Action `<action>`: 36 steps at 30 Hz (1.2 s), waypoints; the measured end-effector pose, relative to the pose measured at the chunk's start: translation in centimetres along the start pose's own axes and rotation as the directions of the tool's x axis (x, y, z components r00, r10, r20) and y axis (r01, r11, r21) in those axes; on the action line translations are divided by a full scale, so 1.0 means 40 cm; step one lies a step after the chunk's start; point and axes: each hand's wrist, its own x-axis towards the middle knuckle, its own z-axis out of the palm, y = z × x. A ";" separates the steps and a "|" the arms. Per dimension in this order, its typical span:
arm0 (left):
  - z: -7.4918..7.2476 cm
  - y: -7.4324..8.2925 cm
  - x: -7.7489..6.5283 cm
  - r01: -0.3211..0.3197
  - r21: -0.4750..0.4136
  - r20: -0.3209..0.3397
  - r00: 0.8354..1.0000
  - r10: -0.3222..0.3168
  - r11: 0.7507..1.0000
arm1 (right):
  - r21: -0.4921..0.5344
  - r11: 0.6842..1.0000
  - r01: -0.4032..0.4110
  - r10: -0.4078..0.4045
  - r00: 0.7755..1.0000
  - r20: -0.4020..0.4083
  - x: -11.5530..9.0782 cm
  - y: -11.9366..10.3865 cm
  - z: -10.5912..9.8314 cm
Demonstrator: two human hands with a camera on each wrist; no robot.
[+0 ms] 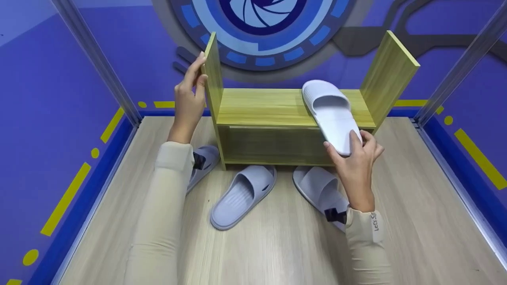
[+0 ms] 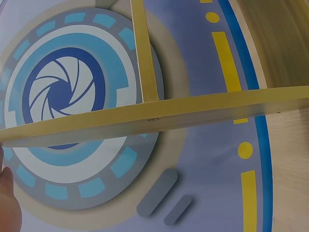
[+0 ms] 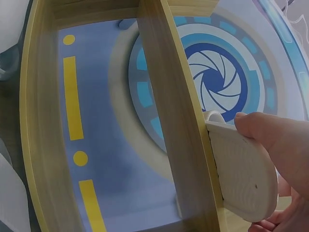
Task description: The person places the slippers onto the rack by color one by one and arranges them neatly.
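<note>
My right hand (image 1: 356, 166) grips a pale slipper (image 1: 336, 118) by its heel end, thumb and fingers at the edges. The slipper's toe points away, over the right part of the upper shelf (image 1: 261, 107) of a wooden rack. In the right wrist view, the sole of this slipper (image 3: 241, 169) faces the camera, close against the shelf's front edge (image 3: 200, 125). Across the rack, my left hand (image 1: 190, 95) touches the left side panel (image 1: 214, 75) near its upper front corner, fingers fairly straight. Only a bit of that hand (image 2: 8, 203) shows in the left wrist view.
On the wood-patterned floor before the rack lie three grey slippers: one partly behind the left wrist (image 1: 208, 156), a middle one (image 1: 237, 198), and one under the right forearm (image 1: 315, 184). The rack's right panel (image 1: 390, 79) stands upright. Blue printed walls (image 1: 51, 99) enclose the area.
</note>
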 end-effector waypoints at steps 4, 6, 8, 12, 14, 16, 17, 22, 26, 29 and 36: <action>0.000 0.019 0.002 0.015 0.014 -0.010 1.000 -0.015 1.000 | -0.013 1.000 0.002 -0.002 1.000 0.006 0.004 0.001 0.004; -0.002 0.039 0.003 0.026 0.018 -0.016 1.000 -0.026 0.999 | -0.018 1.000 0.003 -0.002 1.000 0.011 0.007 0.002 0.006; -0.006 0.060 0.004 0.031 0.021 -0.024 0.999 -0.031 0.999 | -0.019 1.000 0.001 -0.001 1.000 0.014 0.010 0.002 0.010; -0.012 0.083 0.005 0.053 0.009 -0.019 0.998 -0.053 0.999 | -0.019 1.000 -0.009 0.010 1.000 0.018 0.017 0.003 0.017; -0.013 0.085 0.005 0.048 0.009 -0.016 0.999 -0.048 0.999 | -0.019 1.000 -0.017 0.018 1.000 0.019 0.020 0.002 0.020; -0.013 0.087 0.005 0.039 0.015 -0.017 0.999 -0.039 0.999 | -0.020 1.000 -0.023 0.023 1.000 0.017 0.022 0.002 0.024; -0.013 0.087 0.005 0.031 0.022 -0.018 0.999 -0.030 0.999 | -0.019 0.999 -0.026 0.026 1.000 0.014 0.024 0.002 0.026; -0.006 0.057 0.005 0.011 0.023 -0.018 1.000 -0.011 1.000 | -0.015 1.000 -0.022 0.022 1.000 -0.017 0.030 0.004 0.038; 0.001 0.011 0.002 -0.006 0.025 -0.008 1.000 0.006 1.000 | -0.017 1.000 -0.017 0.017 0.999 -0.034 0.032 0.006 0.047; 0.001 0.002 0.001 -0.005 0.031 0.004 1.000 0.004 1.000 | -0.024 1.000 -0.019 0.018 0.999 -0.038 0.034 0.006 0.052; 0.002 -0.001 0.000 0.006 0.029 -0.006 1.000 -0.006 1.000 | -0.044 0.999 -0.008 0.005 0.999 -0.052 0.038 0.004 0.062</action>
